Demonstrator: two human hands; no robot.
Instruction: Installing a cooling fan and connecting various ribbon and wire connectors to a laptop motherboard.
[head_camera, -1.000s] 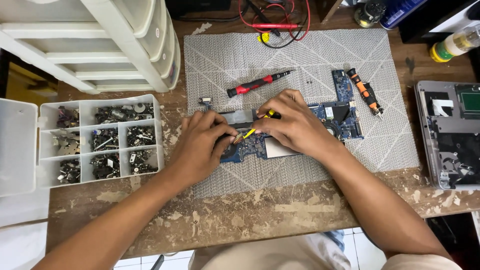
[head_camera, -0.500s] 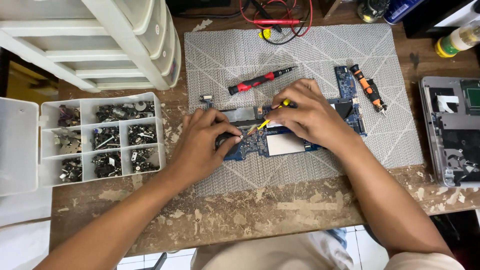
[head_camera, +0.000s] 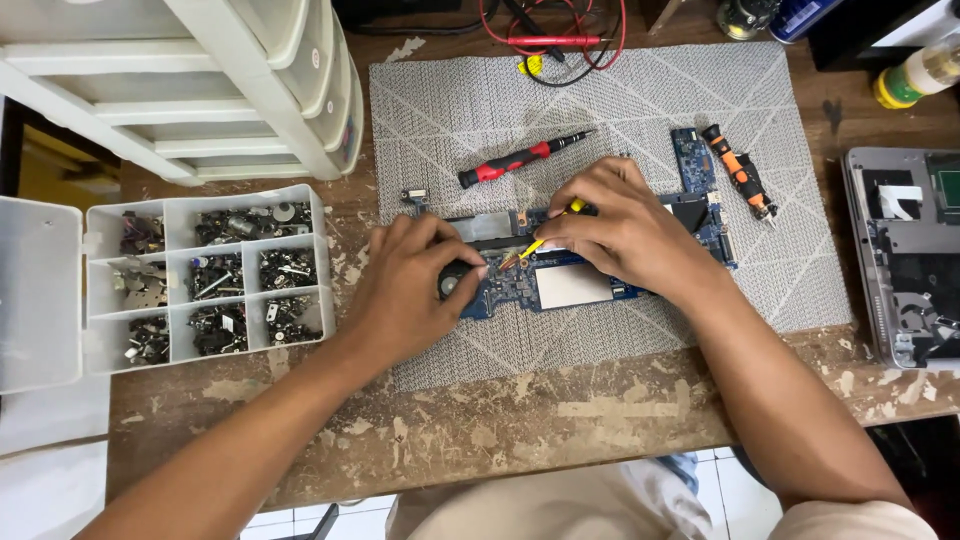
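A blue laptop circuit board (head_camera: 560, 285) lies on a grey patterned mat (head_camera: 620, 110). My left hand (head_camera: 405, 290) presses down on the board's left end, next to its round fan. My right hand (head_camera: 625, 225) grips a thin yellow-handled tool (head_camera: 548, 232) whose tip touches the board near its middle. A red and black screwdriver (head_camera: 520, 160) lies loose on the mat just behind my hands.
An open clear compartment box (head_camera: 215, 270) with several sorts of screws sits left. White plastic drawers (head_camera: 200, 90) stand at back left. An orange and black screwdriver (head_camera: 738, 178) lies right of the board. A laptop shell (head_camera: 905, 250) rests at the right edge. Red probe leads (head_camera: 560, 40) lie at the back.
My right hand has shifted slightly and tilted the yellow tool on the board. My left hand keeps pressing the board's left end.
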